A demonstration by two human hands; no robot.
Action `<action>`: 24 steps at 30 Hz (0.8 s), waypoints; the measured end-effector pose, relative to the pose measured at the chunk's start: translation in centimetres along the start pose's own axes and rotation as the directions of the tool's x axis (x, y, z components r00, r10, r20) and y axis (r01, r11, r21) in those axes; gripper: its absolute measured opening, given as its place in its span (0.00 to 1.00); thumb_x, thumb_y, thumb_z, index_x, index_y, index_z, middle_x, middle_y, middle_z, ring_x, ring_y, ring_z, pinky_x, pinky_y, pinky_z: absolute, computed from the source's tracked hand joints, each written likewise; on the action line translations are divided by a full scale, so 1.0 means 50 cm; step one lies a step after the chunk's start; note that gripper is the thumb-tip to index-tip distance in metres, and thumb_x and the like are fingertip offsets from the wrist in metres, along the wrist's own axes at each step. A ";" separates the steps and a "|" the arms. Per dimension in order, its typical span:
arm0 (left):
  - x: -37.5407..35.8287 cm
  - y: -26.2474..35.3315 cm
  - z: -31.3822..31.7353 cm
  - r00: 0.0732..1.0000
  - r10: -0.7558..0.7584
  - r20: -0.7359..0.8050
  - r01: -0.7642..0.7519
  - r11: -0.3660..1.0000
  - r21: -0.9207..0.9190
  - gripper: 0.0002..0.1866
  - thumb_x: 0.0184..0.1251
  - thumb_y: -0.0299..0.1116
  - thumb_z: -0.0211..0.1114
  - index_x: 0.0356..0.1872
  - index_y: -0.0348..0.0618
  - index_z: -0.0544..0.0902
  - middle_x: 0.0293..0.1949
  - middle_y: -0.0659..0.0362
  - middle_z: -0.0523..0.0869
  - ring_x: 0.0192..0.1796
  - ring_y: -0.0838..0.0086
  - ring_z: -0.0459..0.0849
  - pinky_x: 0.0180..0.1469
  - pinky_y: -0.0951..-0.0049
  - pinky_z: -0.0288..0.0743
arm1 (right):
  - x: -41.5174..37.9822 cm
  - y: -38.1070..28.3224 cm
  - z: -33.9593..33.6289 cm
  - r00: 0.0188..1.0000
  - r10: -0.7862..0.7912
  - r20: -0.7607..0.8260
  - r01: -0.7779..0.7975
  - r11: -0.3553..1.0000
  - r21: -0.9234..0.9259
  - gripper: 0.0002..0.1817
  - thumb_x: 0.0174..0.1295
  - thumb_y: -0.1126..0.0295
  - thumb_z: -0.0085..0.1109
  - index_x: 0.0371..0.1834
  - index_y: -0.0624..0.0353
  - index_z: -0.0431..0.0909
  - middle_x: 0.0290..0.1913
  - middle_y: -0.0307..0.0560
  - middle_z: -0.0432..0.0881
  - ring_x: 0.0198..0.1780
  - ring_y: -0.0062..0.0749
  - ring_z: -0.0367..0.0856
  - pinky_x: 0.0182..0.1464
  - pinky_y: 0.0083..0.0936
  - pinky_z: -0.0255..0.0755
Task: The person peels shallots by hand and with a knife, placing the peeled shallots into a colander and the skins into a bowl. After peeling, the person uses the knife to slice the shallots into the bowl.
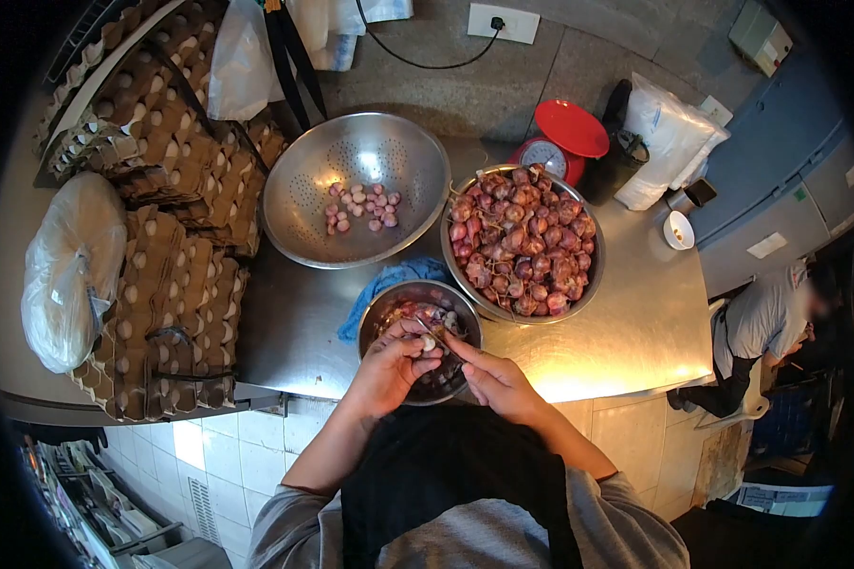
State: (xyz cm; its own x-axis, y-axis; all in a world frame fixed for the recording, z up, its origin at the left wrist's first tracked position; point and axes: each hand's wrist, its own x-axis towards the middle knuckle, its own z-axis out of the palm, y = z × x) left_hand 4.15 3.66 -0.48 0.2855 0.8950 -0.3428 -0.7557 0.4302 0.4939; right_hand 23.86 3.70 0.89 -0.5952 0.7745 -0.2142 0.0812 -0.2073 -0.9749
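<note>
Over a small metal bowl [364, 343] of purple peelings, my left hand [394, 368] pinches a pale peeled shallot [429, 342]. My right hand [491, 377] is closed round a small knife, its blade [431, 331] close to the shallot. Behind the small bowl at the left stands a large steel colander [303, 213] with several peeled pinkish shallots [360, 205] in it. Behind it at the right, a wide metal bowl [593, 284] is heaped with unpeeled reddish shallots [526, 237]. A blue cloth [384, 282] lies partly under the small bowl.
Stacked egg trays [175, 303] and a white plastic bag [74, 270] stand at the left. A red scale [571, 130], a clear plastic pack [669, 133] and a small white bowl [678, 230] are at the back right. Another person [763, 313] sits beyond the table's right end.
</note>
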 end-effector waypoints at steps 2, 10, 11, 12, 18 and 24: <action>0.000 -0.002 -0.003 1.000 0.005 0.003 -0.005 1.000 0.014 0.09 0.59 0.22 0.52 0.41 0.38 0.74 0.36 0.56 0.81 0.38 0.71 0.81 0.41 0.75 0.79 | 0.000 0.002 0.001 1.000 -0.029 0.006 0.029 0.998 -0.055 0.23 0.65 0.69 0.44 0.65 0.52 0.59 0.57 0.42 0.71 0.33 0.21 0.74 0.35 0.16 0.69; 0.000 -0.016 -0.003 0.996 0.080 -0.034 -0.077 0.993 0.084 0.08 0.58 0.21 0.55 0.40 0.39 0.76 0.35 0.57 0.81 0.36 0.72 0.82 0.38 0.76 0.79 | 0.010 0.007 0.012 0.966 -0.248 -0.069 0.209 0.913 -0.350 0.21 0.64 0.67 0.45 0.61 0.58 0.63 0.55 0.53 0.72 0.52 0.36 0.76 0.52 0.24 0.66; 0.002 -0.017 -0.008 0.997 0.079 -0.026 -0.076 0.993 0.094 0.08 0.58 0.21 0.56 0.39 0.40 0.76 0.35 0.57 0.81 0.36 0.73 0.82 0.38 0.76 0.79 | 0.010 0.009 0.013 0.966 -0.245 -0.080 0.204 0.918 -0.339 0.21 0.64 0.67 0.45 0.60 0.59 0.63 0.54 0.53 0.73 0.51 0.36 0.76 0.52 0.25 0.67; 0.002 -0.017 -0.011 0.997 0.077 -0.018 -0.075 0.992 0.104 0.08 0.58 0.21 0.56 0.39 0.40 0.76 0.34 0.58 0.81 0.36 0.73 0.82 0.37 0.76 0.79 | 0.010 0.013 0.013 0.966 -0.241 -0.092 0.199 0.924 -0.327 0.21 0.64 0.67 0.45 0.60 0.60 0.63 0.52 0.53 0.74 0.51 0.37 0.76 0.52 0.25 0.67; 0.002 -0.010 -0.002 0.996 0.077 -0.033 -0.070 0.981 0.182 0.05 0.58 0.21 0.56 0.35 0.40 0.76 0.33 0.57 0.81 0.35 0.74 0.82 0.37 0.75 0.79 | 0.016 0.049 0.011 0.991 -0.093 -0.099 0.105 0.987 0.122 0.22 0.68 0.66 0.38 0.64 0.56 0.57 0.22 0.37 0.65 0.21 0.21 0.63 0.26 0.15 0.60; -0.007 -0.008 0.005 0.999 0.045 0.026 -0.048 0.987 0.151 0.07 0.58 0.21 0.55 0.38 0.39 0.76 0.36 0.56 0.81 0.36 0.72 0.82 0.41 0.74 0.78 | 0.020 0.028 -0.015 0.995 -0.009 -0.095 0.023 0.989 0.145 0.23 0.68 0.67 0.36 0.67 0.53 0.52 0.16 0.32 0.59 0.17 0.14 0.56 0.21 0.10 0.55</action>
State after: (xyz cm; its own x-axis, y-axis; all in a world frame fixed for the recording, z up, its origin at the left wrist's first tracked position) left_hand 4.48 3.19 -0.33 0.2670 0.9161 -0.2992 -0.6706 0.3996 0.6250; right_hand 23.98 4.61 -0.71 -0.5169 0.8298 -0.2104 -0.0491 -0.2741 -0.9605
